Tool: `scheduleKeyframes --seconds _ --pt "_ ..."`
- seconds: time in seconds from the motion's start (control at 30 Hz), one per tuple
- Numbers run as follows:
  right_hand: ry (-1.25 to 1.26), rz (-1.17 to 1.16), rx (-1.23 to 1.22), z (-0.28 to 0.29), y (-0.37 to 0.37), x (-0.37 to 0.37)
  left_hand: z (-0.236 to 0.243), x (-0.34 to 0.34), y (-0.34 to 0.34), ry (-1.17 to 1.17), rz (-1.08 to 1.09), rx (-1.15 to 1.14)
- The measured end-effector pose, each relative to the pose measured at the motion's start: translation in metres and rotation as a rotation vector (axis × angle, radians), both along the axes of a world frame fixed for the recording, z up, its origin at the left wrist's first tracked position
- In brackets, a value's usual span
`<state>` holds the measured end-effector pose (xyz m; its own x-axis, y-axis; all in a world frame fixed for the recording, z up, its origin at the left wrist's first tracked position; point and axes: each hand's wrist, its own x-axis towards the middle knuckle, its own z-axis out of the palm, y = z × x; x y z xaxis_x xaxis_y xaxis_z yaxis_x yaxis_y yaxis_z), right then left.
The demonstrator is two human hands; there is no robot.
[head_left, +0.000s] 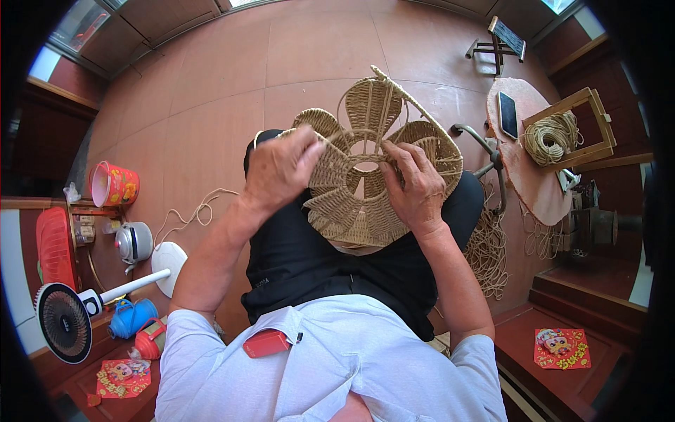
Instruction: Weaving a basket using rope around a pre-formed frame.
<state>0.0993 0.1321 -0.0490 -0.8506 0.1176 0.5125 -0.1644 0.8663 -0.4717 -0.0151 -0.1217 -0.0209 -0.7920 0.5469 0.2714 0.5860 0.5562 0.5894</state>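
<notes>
A woven straw-cord basket point(341, 214) with petal-shaped panels and a round opening at its middle rests on my lap, across my thighs. My right hand point(419, 188) grips its weave, with thumb and fingers closed at the edge of the central ring. Over the left side of the basket is my left hand point(281, 167), its fingers curled together and somewhat blurred by motion. Whatever those fingers hold, perhaps a strand, is too hard to make out. A thick corded rim juts up at the basket's far side.
On the right, a low table point(513, 105) bears a phone point(507, 114) and a coil of cord point(548, 139) on a wooden frame point(598, 116). Loose cord point(486, 253) heaps below. A stool point(500, 43) stands far right. Leftward are a red bucket point(116, 184), kettle point(133, 243) and fan point(65, 322).
</notes>
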Motion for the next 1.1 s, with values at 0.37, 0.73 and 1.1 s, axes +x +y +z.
scheduleKeyframes --seconds 0.37,0.73,1.1 --pt "-0.018 0.005 0.101 0.0 -0.002 -0.001 -0.016 0.003 -0.042 -0.76 -0.013 0.34" --pt "0.043 -0.025 0.044 -0.003 -0.007 0.0 0.008 0.031 -0.043 -0.579 -0.043 0.173" --pt "-0.021 -0.103 -0.163 -0.003 -0.01 0.011 -0.005 0.022 -0.051 -0.674 -0.07 0.26"
